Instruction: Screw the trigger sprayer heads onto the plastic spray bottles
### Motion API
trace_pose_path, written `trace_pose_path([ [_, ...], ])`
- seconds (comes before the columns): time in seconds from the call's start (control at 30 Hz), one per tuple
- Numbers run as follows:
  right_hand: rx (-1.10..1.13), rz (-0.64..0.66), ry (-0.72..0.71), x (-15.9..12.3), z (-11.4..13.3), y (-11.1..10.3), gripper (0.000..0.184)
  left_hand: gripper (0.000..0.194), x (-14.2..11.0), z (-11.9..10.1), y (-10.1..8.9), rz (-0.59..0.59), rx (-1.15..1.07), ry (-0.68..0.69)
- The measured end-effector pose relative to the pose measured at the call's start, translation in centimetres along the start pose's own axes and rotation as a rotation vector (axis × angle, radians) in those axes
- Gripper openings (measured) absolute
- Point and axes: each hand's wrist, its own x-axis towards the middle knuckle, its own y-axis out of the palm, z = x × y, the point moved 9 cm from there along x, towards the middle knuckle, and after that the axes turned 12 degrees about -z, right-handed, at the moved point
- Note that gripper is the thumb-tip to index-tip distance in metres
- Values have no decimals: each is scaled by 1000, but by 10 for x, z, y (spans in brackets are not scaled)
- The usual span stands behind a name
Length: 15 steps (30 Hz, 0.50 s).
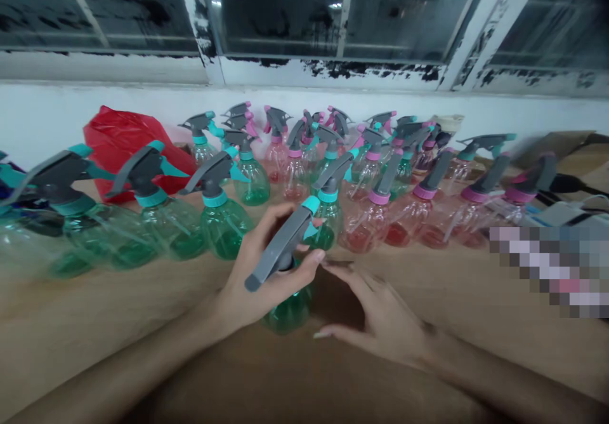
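My left hand (pixel 259 281) is wrapped round the neck of a green spray bottle (pixel 291 310) that stands on the wooden table (pixel 143 322). Its grey trigger head (pixel 280 244) with a teal nozzle sticks out above my fingers. My right hand (pixel 380 316) lies just right of the bottle, fingers stretched out and apart, holding nothing. Behind them stand rows of spray bottles, green ones (pixel 223 218) to the left and pink ones (pixel 366 221) to the right.
A red plastic bag (pixel 121 141) lies at the back left by the white wall (pixel 42 116). Dark windows run above. A blurred patch (pixel 552 268) and grey items sit at the right edge.
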Motion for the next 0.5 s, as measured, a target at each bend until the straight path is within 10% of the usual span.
trace_pose_path([
  [0.23,58,-157,64,23,32,-3,74,56,-6,7,3,86,-15,-51],
  [0.5,-44,-165,104,40,41,6,37,81,-25,12,-27,56,118,30],
])
